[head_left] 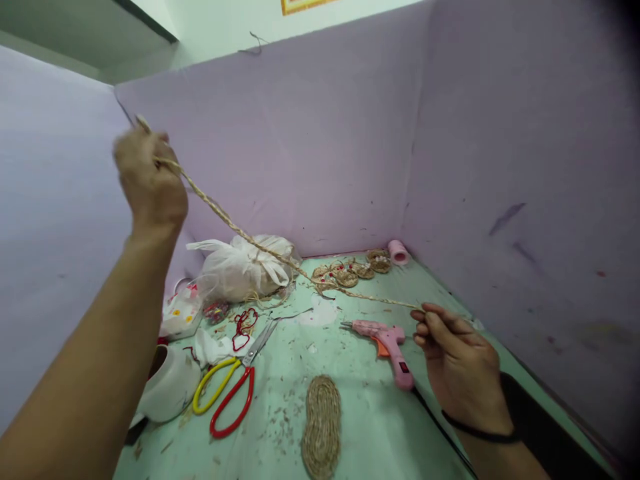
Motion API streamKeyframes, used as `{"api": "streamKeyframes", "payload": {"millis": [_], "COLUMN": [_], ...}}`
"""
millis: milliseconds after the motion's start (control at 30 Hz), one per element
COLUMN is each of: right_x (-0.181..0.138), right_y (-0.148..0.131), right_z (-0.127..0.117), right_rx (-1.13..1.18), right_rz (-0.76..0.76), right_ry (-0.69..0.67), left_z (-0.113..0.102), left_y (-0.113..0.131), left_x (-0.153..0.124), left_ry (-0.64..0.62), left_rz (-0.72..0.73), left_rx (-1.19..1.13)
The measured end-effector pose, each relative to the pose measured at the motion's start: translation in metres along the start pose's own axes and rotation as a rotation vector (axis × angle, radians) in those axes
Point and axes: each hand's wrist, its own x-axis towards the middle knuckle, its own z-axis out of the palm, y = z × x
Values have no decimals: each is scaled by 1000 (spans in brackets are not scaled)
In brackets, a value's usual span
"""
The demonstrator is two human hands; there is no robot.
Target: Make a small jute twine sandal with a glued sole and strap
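Note:
A braided straw cord (pixel 240 230) stretches on a slant through the air above the table. Raised high at the left, my left hand (pixel 150 175) is closed around its upper part, slightly blurred. Lower at the right, my right hand (pixel 457 360) pinches the cord's thin end between thumb and fingers. Just left of that hand lies a pink glue gun (pixel 383 340) with an orange trigger. An oval sole-shaped piece of coiled straw braid (pixel 321 427) rests flat at the table's near middle.
Scissors (pixel 240 373) with one yellow and one red handle lie partly spread at left, beside a white rounded container (pixel 173 387). Behind are a white plastic bag (pixel 240 267), red cord (pixel 245 327), small round straw pieces (pixel 345 273) and a pink spool (pixel 398 253). Lilac walls (pixel 320 147) enclose the table.

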Motion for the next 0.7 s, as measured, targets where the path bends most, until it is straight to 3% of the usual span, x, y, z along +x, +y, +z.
{"api": "streamKeyframes", "payload": {"millis": [167,300,433,500,567,633,700], "right_x": [-1,-6,-11,-14,-19,-28,-40], "right_y": [7,13,18,19,19,21,28], "right_z": [0,2,4,5,8,11,15], "right_rx": [-28,-86,-158,-219,-330,-445,-482], "right_rz": [29,53,52,70,120,208,324], "right_ry": [-4,-36,-69,-138,-282,-472,-629], "left_z": [9,24,37,40,41,44,49], "left_y": [-21,-29,-30,-23,-12,2,12], "left_x": [-17,-29,-41,-55,-83,-126,-176], "left_ry": [33,-272,-416,-424,-356,-350,-517], "left_rz": [16,-7,37,57,112,217,195], "left_rx": [355,578,643,655,545,229,-132]}}
